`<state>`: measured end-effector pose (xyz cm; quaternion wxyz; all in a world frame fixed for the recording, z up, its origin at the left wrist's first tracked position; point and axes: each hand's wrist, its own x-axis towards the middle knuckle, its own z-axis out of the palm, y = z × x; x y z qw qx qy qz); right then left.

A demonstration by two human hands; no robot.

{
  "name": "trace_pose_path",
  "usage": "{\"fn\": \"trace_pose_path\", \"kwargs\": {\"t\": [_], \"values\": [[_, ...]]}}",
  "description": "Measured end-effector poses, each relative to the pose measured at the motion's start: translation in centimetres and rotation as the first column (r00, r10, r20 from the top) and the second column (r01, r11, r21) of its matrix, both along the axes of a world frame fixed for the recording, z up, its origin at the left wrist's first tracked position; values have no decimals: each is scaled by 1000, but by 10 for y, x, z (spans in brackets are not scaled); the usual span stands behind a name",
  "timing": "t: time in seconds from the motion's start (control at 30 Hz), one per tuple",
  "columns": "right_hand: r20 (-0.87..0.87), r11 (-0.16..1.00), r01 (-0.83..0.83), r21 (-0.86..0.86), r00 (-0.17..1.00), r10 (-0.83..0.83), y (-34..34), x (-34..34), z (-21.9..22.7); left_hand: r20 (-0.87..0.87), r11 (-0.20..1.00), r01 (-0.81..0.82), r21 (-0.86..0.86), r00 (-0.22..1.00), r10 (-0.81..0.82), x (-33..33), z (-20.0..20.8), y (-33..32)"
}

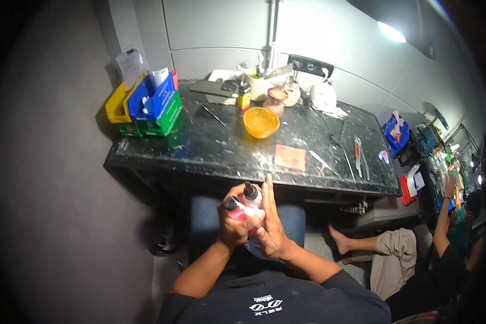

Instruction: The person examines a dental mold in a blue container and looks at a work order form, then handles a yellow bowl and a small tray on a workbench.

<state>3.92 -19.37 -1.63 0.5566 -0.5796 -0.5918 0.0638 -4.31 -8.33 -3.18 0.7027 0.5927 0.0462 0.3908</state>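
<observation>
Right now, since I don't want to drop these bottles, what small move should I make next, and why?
I'd probably curl your right hand around the two black-topped bottles: its fingers are stretched nearly straight, while your left hand is wrapped around them. They're above your lap, off the table, so a slip could send them down.

Glows strongest at upper right, beside lamp (391,32). Burns back wall (329,38) nearly white, wiping out detail. Drops to dull gray on left wall (48,162), with soft shadow beside yellow bin (116,105). Glints off black desk (200,154) in pale patches near front edge. Sinks into deep shadow beneath. Reaches left hand (231,229) and right hand (274,229) more softly. Bends straight edges toward rim; fades to black in corners. Looks squeezed and smeared at far right, too soft to tell small clutter (449,162) apart.
</observation>
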Motion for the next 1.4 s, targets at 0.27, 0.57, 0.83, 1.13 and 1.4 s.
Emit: {"fn": "trace_pose_path", "kwargs": {"t": [0.27, 0.57, 0.83, 1.13, 1.4], "values": [[-111, 1000, -1, -18, 994, -1, 64, 45, 8, 16, 999, 0, -54, 1000, 1, 50, 24, 60], [16, 997, 12, -80, 1000, -11, 113, 126, 109, 73, 980, 42, 193, 996, -58, 121, 142, 134], [-123, 982, -26, -185, 992, 3, 115, 148, 220, -44, 981, 163, 105, 986, -159, 144, 250, 151], [-362, 986, 23, -166, 928, -83, 108, 124, 279, -159, 937, 314, -155, 928, -337, 105, 291, 170], [-391, 943, 106, -315, 891, -231, 108, 89, 307, 42, 931, 360, -66, 933, -358, 59, 329, 212]]}}
